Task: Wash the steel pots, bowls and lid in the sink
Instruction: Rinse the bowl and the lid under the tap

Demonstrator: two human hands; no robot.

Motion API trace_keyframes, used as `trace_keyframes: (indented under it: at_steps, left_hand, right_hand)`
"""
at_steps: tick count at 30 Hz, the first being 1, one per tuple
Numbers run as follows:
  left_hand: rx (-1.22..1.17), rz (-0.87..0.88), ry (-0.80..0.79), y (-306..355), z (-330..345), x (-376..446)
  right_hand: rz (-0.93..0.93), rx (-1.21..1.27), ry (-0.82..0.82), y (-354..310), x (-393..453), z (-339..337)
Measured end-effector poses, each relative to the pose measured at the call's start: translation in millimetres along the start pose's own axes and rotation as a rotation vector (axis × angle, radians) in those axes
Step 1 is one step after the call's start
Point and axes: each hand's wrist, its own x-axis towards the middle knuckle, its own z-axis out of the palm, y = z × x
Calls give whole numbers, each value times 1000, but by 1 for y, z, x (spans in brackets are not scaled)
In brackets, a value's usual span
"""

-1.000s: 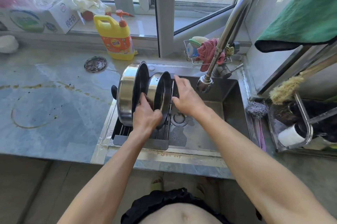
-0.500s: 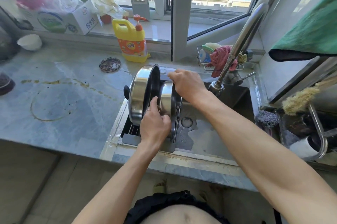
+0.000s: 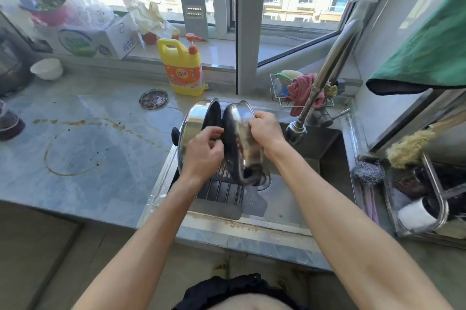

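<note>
The right hand is now lifting the smaller steel pot off the rack beside the larger pot, its grip curled over the rim, while the left hand is loosening its grip, so washing it over the sink looks next.

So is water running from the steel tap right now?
No, the curved steel tap shows no stream below its spray head, which hangs above the steel sink.
</note>
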Motion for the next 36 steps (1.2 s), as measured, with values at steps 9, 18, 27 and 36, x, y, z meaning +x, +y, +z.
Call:
trace_keyframes:
  at_steps: [9,18,27,36]
  left_hand:
    - [271,166,-369,38,-23,76]
    - [-211,-314,-203,26,-11,61]
    - [-246,-355,-42,33,-25,54]
    - [-190,-361,59,28,11,48]
  right_hand:
    - [-276,-422,-50,-52,-6,-25]
    - [-471,-434,12,-31,-7,-36]
    - [-533,-387,115,-19,-1,-20]
    - [-270,-336,-9,4,8,-14]
